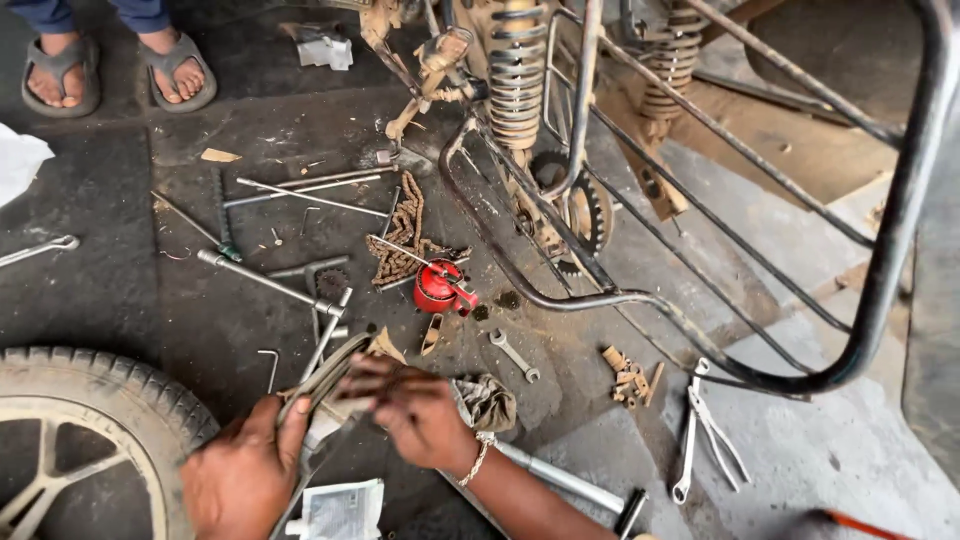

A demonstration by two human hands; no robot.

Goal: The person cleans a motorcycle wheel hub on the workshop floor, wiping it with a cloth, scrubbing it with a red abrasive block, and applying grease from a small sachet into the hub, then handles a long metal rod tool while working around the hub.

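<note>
The curved metal part (325,385) sits in both hands, low over the floor near its bottom edge. It looks like a brake shoe, though it is blurry. The left hand (245,475) has its grip closed around the lower end. The right hand (415,410) lies on top with its fingers pressed on the part. It looks hard, stiff, a bit heavy and maybe greasy, so the ends seem best to hold. A dirty rag (487,402) is just beside it. A red oil can (440,288) and a rusty chain (405,240) lie farther up. A tyre (120,395) fills the bottom left corner.
</note>
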